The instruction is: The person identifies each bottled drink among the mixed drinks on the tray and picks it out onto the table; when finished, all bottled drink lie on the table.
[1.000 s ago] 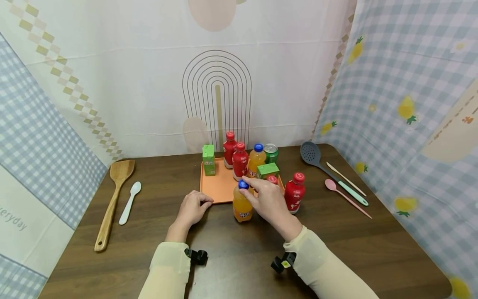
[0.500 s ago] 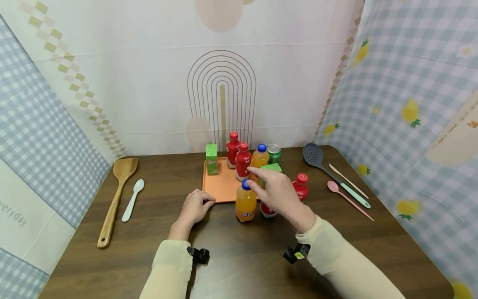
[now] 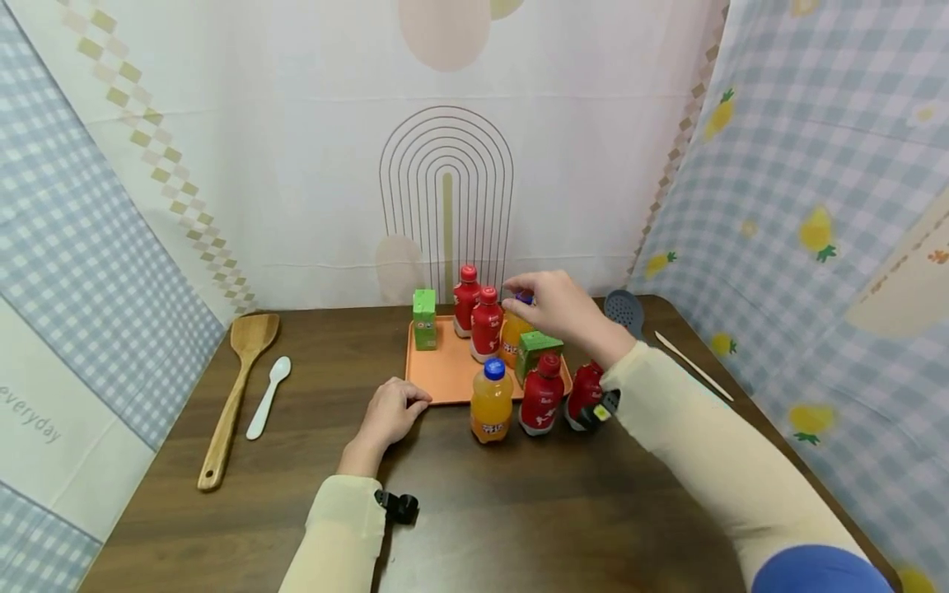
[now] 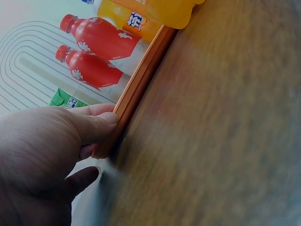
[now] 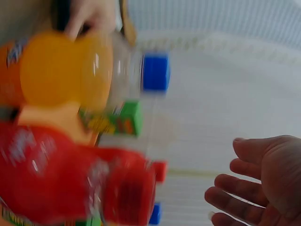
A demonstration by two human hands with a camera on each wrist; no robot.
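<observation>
My left hand [image 3: 389, 409] pinches the front left corner of an orange tray [image 3: 445, 383]; in the left wrist view the thumb lies on its rim [image 4: 141, 75]. My right hand [image 3: 559, 309] is in the air over the tray's back right, by the cap of an orange soda bottle [image 3: 514, 339]. Its fingers are spread and hold nothing in the right wrist view. Also on the tray stand two red bottles [image 3: 487, 329] and two green cartons [image 3: 425, 325]. Before the tray stand another orange soda bottle [image 3: 492, 409] and two more red bottles [image 3: 542, 402].
At left lie a wooden spatula [image 3: 245, 346] and a white spoon [image 3: 268, 397]. On the right are a grey skimmer [image 3: 624, 310], partly behind the right arm, and a thin pale stick [image 3: 693, 366]. A blue rounded shape [image 3: 819, 570] shows at the bottom right edge.
My right hand has let go of the front orange soda bottle's cap and moved up and back over the tray. It now hides the green can. The left hand stays at the tray corner.
</observation>
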